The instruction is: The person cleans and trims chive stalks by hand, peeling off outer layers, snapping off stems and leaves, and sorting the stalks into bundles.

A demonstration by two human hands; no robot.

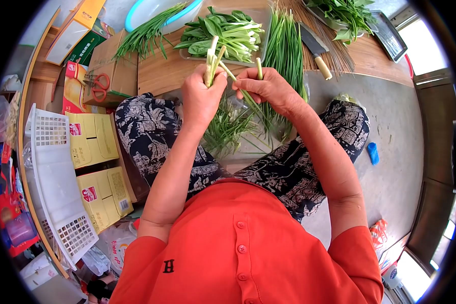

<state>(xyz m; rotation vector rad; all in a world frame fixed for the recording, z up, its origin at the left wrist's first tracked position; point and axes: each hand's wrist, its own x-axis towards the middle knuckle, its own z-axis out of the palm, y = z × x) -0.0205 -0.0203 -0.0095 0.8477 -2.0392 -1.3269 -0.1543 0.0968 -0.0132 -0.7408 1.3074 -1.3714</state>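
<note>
My left hand (203, 96) is closed around a small bunch of pale green vegetable stalks (213, 55), their cut ends pointing up. Beside it, my right hand (269, 91) pinches a thin green stalk (259, 68) between thumb and fingers; part of it is hidden by the hand. Another stalk slants between the two hands. Just beyond them, leafy greens (223, 33) with pale stems lie in a clear plastic tray (264, 20). Long garlic chives (283, 45) hang over the table edge, right of the tray. Below my hands, loose green trimmings (228, 126) lie between my knees.
A cleaver (314, 45) with a wooden handle rests on the wooden table (152, 71), its handle at the edge. Red scissors (100, 87) stick up beside a cardboard box (111, 71) at the left. A white plastic basket (58, 175) and yellow boxes (92, 137) stand nearer me.
</note>
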